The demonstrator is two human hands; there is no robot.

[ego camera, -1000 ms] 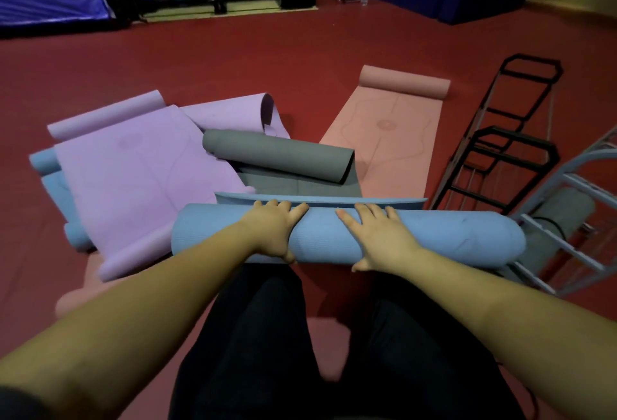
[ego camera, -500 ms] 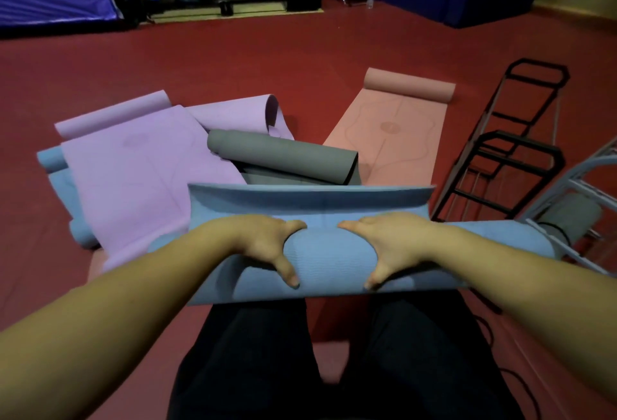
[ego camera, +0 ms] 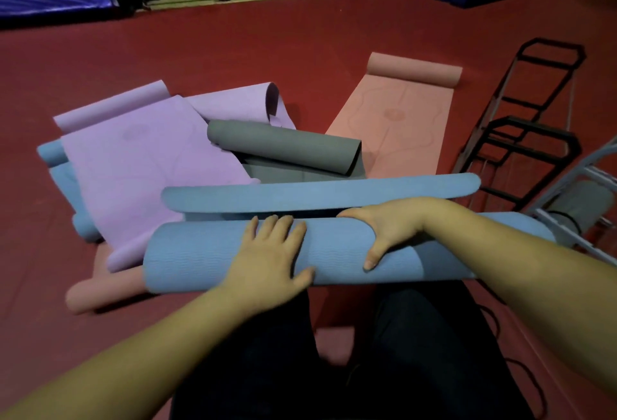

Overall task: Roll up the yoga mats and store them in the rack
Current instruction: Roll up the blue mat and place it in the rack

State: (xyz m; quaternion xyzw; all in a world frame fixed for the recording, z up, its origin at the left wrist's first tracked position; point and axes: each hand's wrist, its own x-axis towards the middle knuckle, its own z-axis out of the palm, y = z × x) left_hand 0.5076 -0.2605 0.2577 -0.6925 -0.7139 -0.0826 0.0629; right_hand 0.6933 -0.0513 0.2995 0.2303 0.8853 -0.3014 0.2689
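Observation:
A thick blue mat roll [ego camera: 200,259] lies crosswise in front of my knees, with its loose end flap [ego camera: 317,194] curling up just behind it. My left hand [ego camera: 270,254] rests flat on top of the roll, fingers straight. My right hand [ego camera: 389,229] wraps over the roll's top, thumb down its near side. A black wire rack [ego camera: 521,139] lies on the floor at the right. Beside it a grey metal rack [ego camera: 567,219] holds a rolled grey mat [ego camera: 581,202].
On the red floor lie a purple mat [ego camera: 140,166], a half-rolled grey mat [ego camera: 283,146], a pink mat [ego camera: 397,119] with its far end rolled, another blue mat [ego camera: 56,166] under the purple one, and a pink roll [ego camera: 103,289] at the near left. Gym pads stand at the back.
The blue roll turned further and its flap shortened. My left hand went from gripping the roll to lying flat on it; my right hand moved right and still wraps it.

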